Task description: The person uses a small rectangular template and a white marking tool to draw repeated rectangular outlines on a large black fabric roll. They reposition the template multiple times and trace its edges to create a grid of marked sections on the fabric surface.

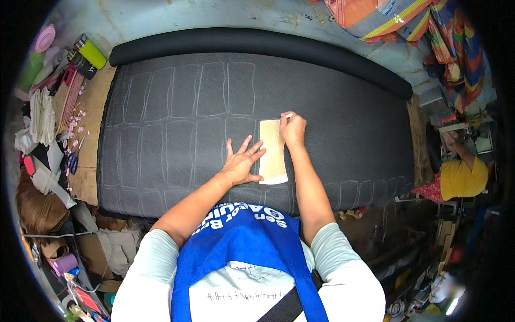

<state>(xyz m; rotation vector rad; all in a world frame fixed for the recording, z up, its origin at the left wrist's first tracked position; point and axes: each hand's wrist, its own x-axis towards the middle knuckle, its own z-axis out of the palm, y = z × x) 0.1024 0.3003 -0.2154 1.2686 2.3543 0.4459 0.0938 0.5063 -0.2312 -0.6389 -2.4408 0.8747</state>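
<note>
On black fabric (332,107), left hand (241,161) steadies template (272,150)

A wooden worktable (88,102) carries a wide sheet of dark grey fabric (343,134) — chalked with rows of rectangular outlines — and a black roll (257,43) along its far edge; 1 beige template (272,153) lies on the fabric.

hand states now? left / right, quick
Left hand: open, fingers spread, pressing flat on the tan template and the black fabric.
Right hand: closed on a white chalk piece at the template's top corner.
</note>
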